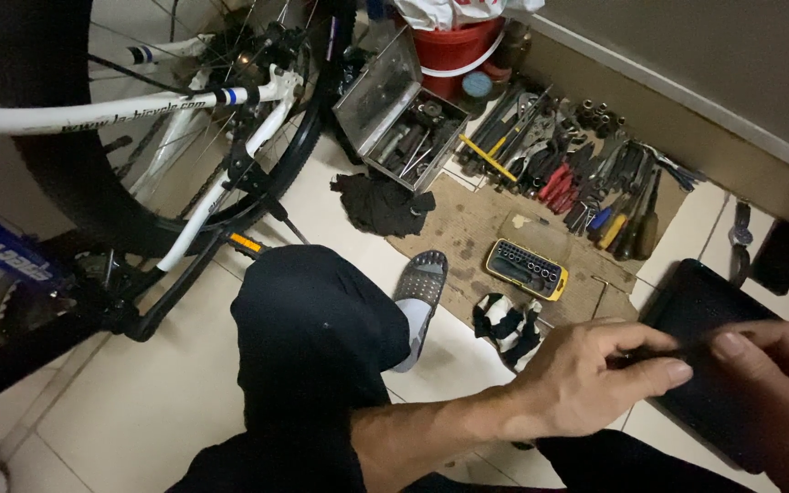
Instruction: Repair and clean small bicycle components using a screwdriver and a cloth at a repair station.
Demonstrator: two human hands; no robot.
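My left hand [586, 379] and right hand [783, 383] both grip a black flat case [700, 315], fingers pinched along its near edge, above the tiled floor [139, 402] at lower right. A yellow bit set [527, 268] lies on the cardboard sheet [477, 228], near the row of hand tools [577, 173]. A white bicycle [139, 110] stands left.

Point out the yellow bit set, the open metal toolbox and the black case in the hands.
yellow bit set [527, 268], head view, middle of its tray.
open metal toolbox [379, 91], head view, raised lid.
black case [700, 315], head view, top face.
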